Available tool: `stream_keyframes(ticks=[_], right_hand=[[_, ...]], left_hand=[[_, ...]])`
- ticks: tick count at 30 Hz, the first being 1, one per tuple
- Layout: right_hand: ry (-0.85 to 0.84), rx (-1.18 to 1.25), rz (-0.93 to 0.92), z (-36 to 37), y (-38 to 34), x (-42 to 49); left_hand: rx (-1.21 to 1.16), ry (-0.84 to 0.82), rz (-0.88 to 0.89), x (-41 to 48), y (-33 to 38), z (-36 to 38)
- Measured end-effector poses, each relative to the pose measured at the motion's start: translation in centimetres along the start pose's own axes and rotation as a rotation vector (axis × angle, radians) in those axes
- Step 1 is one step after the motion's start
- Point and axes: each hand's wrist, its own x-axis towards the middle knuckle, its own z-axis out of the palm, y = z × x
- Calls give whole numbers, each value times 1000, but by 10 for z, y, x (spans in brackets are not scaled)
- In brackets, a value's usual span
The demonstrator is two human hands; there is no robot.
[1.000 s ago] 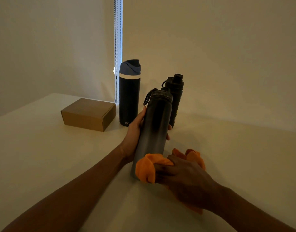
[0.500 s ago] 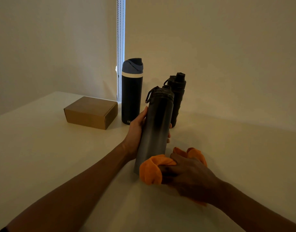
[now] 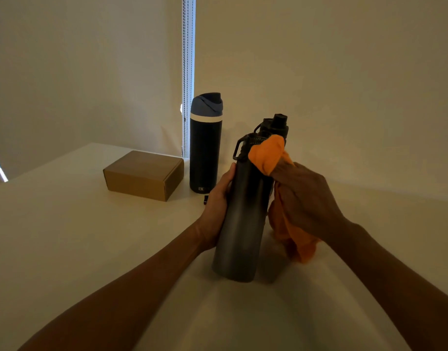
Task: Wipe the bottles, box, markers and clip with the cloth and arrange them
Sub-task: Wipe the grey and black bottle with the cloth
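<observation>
- My left hand (image 3: 218,209) wraps its fingers around the tall dark grey metal bottle (image 3: 239,224), roughly upright, near centre of the white table (image 3: 65,236).
- My right hand (image 3: 304,198) clutches the orange cloth (image 3: 267,155), pressed against the bottle's cap (right side).
- Far left: brown cardboard box (image 3: 144,173), navy bottle with blue lid (image 3: 205,148).

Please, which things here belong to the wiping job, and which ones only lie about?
For the job: cloth, grey bottle, blue-lid bottle, black bottle, box, small black item by the left hand, maybe the clip.

Only lying about: blind chain, table.
</observation>
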Motion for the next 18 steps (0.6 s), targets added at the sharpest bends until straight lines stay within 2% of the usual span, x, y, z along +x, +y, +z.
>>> stream_keyframes(ticks=[3, 6, 9, 13, 18], right_hand=[[-36, 69, 50, -3, -3, 3], [-77, 181, 198, -2, -7, 5], [-187, 163, 290, -5, -10, 11], [-224, 157, 314, -11, -13, 14], [-121, 164, 205, -11, -15, 11]], left_hand=[[5, 32, -32, -2, 4, 1], [-12, 88, -24, -2, 5, 3], [-6, 86, 26, -1, 8, 4], [22, 59, 53, -1, 9, 4], [13, 77, 34, -3, 11, 8]])
